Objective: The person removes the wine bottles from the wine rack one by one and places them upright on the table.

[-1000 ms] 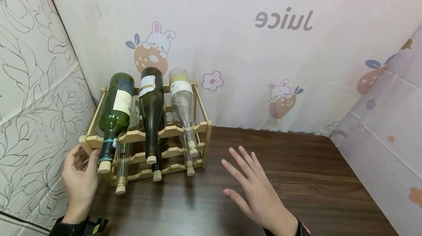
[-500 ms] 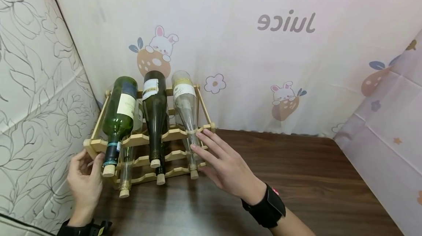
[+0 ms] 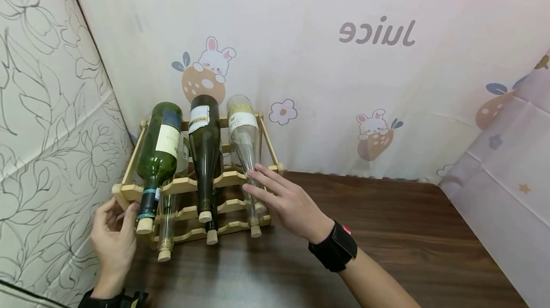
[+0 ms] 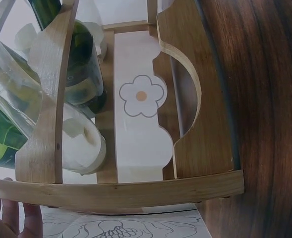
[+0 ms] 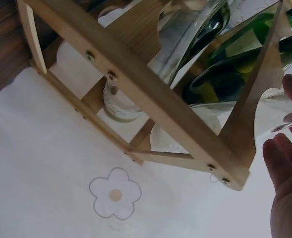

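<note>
Right grip (image 3: 290, 205): fingers extended over the neck of clear bottle (image 3: 245, 138), contact uncertain; glass, presumably slick and fragile, best taken there. Left grip (image 3: 113, 240): curled round corner of wooden rack (image 3: 180, 185), probably stiff.

Glossy glass bottles (image 3: 204, 150), matt cork stoppers (image 3: 205, 217), smooth wooden rack (image 3: 179, 185), wood-grained table (image 3: 386, 222)
</note>
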Available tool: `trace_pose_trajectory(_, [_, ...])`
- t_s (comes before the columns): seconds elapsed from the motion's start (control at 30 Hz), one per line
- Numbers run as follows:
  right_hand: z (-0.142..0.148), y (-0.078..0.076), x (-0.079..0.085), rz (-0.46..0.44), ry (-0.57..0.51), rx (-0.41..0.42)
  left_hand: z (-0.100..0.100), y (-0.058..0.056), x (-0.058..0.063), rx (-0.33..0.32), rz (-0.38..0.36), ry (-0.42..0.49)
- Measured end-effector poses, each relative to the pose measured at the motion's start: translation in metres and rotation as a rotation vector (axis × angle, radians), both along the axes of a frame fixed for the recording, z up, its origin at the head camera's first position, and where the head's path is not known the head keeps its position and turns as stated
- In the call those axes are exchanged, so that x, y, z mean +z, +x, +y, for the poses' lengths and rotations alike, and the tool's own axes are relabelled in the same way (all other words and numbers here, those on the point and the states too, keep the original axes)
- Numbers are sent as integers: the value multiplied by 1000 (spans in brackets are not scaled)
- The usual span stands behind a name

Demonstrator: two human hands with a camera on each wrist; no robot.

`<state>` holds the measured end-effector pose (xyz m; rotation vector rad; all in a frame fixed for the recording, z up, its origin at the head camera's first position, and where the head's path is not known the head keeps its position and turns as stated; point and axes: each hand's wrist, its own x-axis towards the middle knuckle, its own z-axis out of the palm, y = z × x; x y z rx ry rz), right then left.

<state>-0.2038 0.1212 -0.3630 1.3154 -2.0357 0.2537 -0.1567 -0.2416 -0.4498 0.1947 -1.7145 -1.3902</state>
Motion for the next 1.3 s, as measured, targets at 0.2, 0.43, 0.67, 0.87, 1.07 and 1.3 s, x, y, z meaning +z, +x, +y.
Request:
trace_pose_trajectory(0.2, [-2, -13, 5, 17, 0, 6, 1, 1, 0, 8, 1, 8])
trace_pose_trajectory(0.43, [-6, -23, 4, 86, 21, 66, 2, 2, -2, 8, 12, 6])
trace_pose_trajectory(0.67, [-6, -28, 11, 90, -199, 174, 4, 2, -2, -7, 31, -10])
trace_pose_trajectory(0.87, [-4, -31, 22, 68, -385, 307, 4, 1, 0, -5, 29, -26])
trace_pose_trajectory(1.07, [-4, -21, 32, 149, -478, 370, 4, 1, 1, 4, 20, -23])
trace_pose_trajectory(1.3, [5, -9, 55, 226, -598, 434, 3, 1, 1, 14, 22, -14])
